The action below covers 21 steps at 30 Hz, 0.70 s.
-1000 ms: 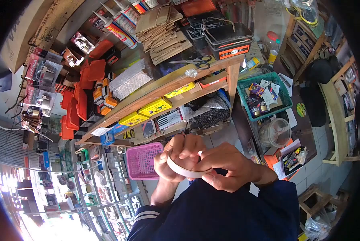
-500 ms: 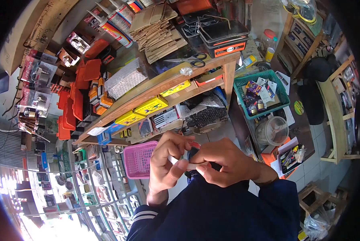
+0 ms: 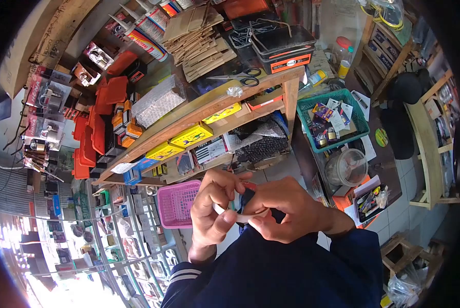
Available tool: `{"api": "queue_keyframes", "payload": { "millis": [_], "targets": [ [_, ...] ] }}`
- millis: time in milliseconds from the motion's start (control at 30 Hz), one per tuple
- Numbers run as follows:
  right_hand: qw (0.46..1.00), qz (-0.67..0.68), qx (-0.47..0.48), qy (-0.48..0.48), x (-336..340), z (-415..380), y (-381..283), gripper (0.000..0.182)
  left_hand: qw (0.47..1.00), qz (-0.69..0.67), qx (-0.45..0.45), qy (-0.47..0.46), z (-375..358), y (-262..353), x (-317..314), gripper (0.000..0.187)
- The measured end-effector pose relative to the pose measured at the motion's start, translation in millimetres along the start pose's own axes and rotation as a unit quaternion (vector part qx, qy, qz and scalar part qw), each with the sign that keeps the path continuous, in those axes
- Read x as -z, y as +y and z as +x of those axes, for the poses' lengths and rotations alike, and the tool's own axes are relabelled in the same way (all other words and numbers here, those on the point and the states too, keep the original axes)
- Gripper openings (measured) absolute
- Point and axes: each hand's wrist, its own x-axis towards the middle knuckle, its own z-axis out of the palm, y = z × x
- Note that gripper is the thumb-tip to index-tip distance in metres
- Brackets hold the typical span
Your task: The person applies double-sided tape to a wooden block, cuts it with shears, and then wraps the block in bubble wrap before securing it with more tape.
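In front of my chest, my two hands are close together, both with bent fingers. My left hand [image 3: 212,205] pinches one end of a curved white strip [image 3: 244,217] between thumb and fingers. My right hand [image 3: 289,208] is closed on the strip's other end, thumb and forefinger pressed together. Between the hands shows a small dark piece with a red edge [image 3: 247,194]; my fingers cover most of it, and I cannot make out what it is.
A wooden workbench [image 3: 209,105] carries scissors [image 3: 248,77], stacked cardboard [image 3: 199,46] and a black bin [image 3: 286,46]. Below left stands a pink basket [image 3: 164,205]. At right, a green basket [image 3: 307,143] holds padlocks and cards, beside a clear round tub [image 3: 349,167].
Between my hands the white strip has bent into a more open curve, and more of the dark piece shows. My hands stay in nearly the same place.
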Motion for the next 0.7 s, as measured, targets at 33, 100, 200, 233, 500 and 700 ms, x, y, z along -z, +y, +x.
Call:
{"api": "queue_keyframes", "payload": {
  "millis": [33, 100, 200, 233, 500, 700],
  "targets": [
    [1.0, 0.0, 0.0, 0.001, -1, 0, 0, 0.012, 0.999, 0.037, -0.018, 0.004, 0, 0, -1, 0.026],
    [1.0, -0.008, 0.006, 0.021, -1, 2, -1, 0.013, 0.997, 0.072, -0.031, -0.013, 3, 1, 1, 0.027],
    [1.0, -0.01, 0.011, 0.004, 3, 2, -4, 0.012, 0.997, 0.068, -0.023, -0.017, 3, 1, 1, 0.029],
    [1.0, -0.01, 0.011, 0.004, 4, 2, -4, 0.012, 1.0, 0.028, -0.003, -0.004, 3, 0, 0, 0.03],
    [1.0, 0.004, 0.012, -0.021, 8, -1, -3, 0.019, 0.999, -0.04, 0.025, -0.002, 4, 0, 1, 0.031],
    [0.997, 0.046, 0.055, -0.01, 6, -1, 9, 0.02, 0.98, -0.189, 0.065, 0.001, 6, -4, 3, 0.034]
  ]
}}
